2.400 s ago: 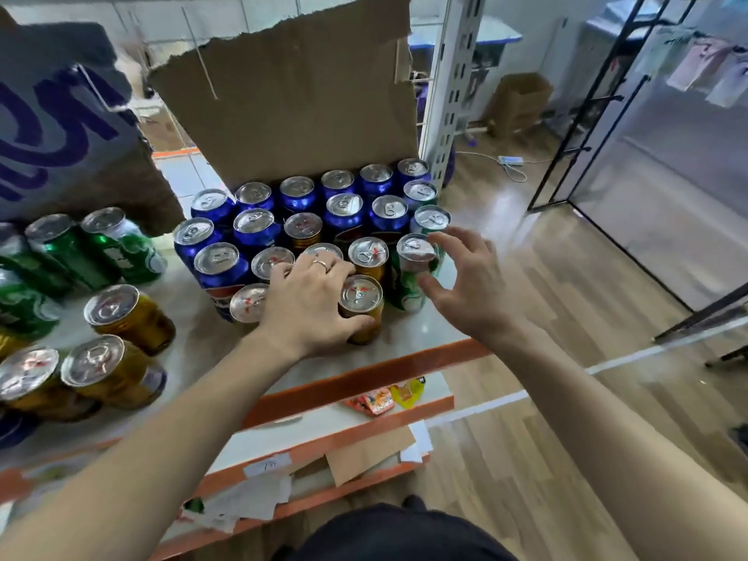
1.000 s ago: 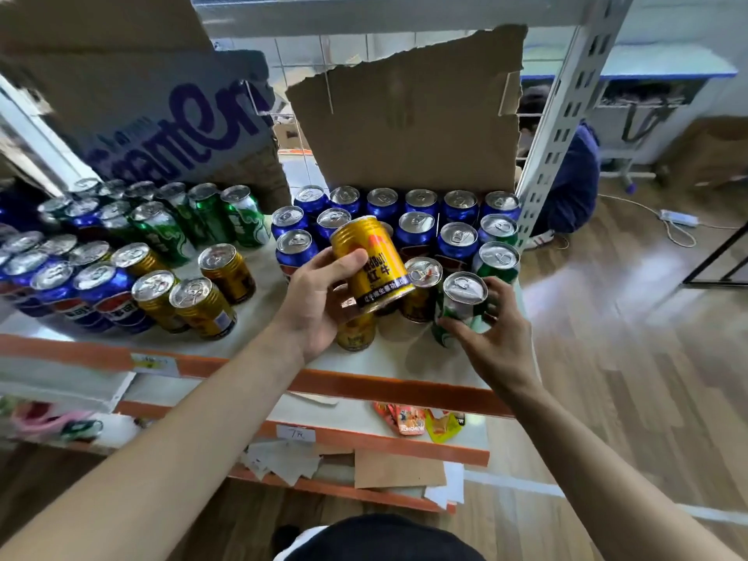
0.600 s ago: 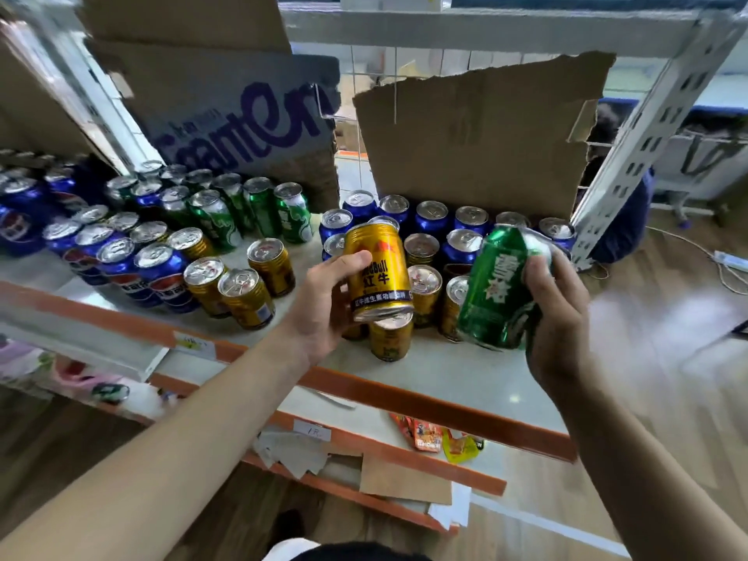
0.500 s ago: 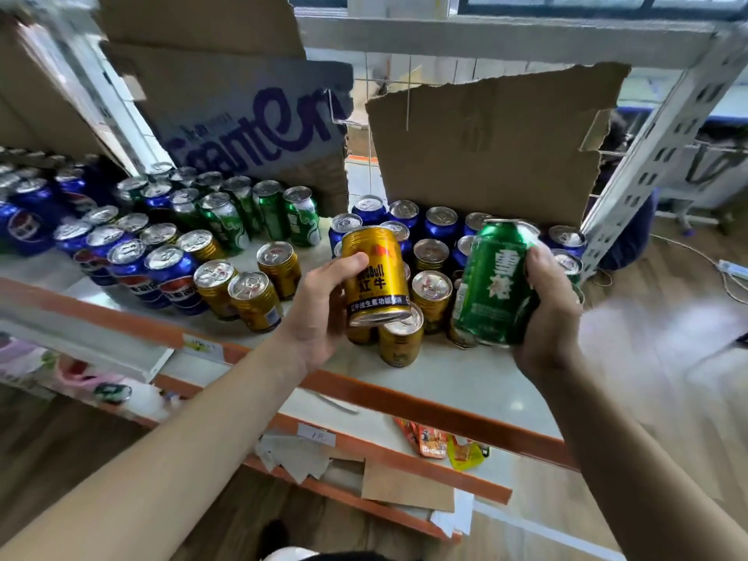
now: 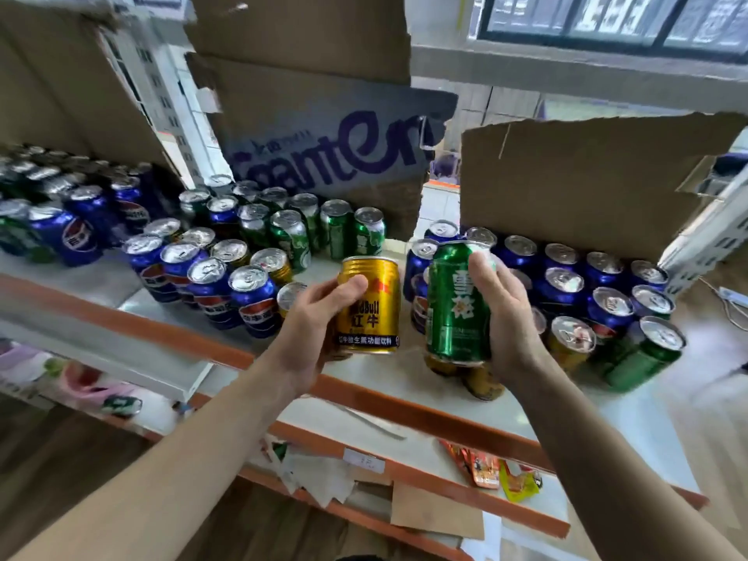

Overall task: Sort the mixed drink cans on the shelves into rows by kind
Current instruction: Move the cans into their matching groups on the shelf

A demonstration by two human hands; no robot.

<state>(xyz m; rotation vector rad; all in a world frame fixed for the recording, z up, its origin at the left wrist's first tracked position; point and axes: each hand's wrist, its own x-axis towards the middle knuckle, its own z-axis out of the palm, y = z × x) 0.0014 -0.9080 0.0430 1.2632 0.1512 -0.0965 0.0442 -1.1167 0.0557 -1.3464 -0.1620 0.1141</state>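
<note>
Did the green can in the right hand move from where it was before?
Yes. The green can stood on the shelf; now the right hand holds it lifted up off the shelf.

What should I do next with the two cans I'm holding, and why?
Probably carry the green can in your right hand left to the green cans standing before the printed cardboard. It matches that group, whereas mostly blue cans stand right behind it. Your left hand holds a gold can, which can follow.
</note>
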